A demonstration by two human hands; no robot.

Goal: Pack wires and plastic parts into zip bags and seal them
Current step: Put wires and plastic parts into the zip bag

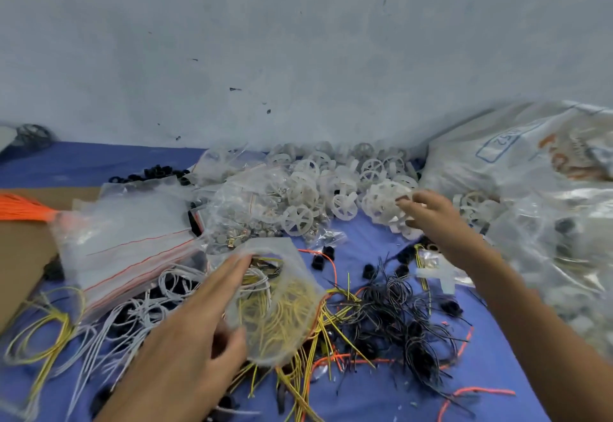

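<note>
Left grip [185, 332] pinches the clear plastic zip bag [265, 249] of thin yellow wires [282, 318] at its mouth, likely keeping it open for loading. Right grip [428, 219] is at the white perforated plastic wheel [381, 206] just ahead, fingers spread. Blur hides whether it's clamped.

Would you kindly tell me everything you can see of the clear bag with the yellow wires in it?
The zip bag is a pouch of clear, slightly cloudy plastic, crumpled and bulging with thin yellow wires. Its mouth faces away and looks unsealed. The left hand holds its left side, thumb on the front, fingers at the mouth. It lies over loose wires on the blue cloth.
</note>
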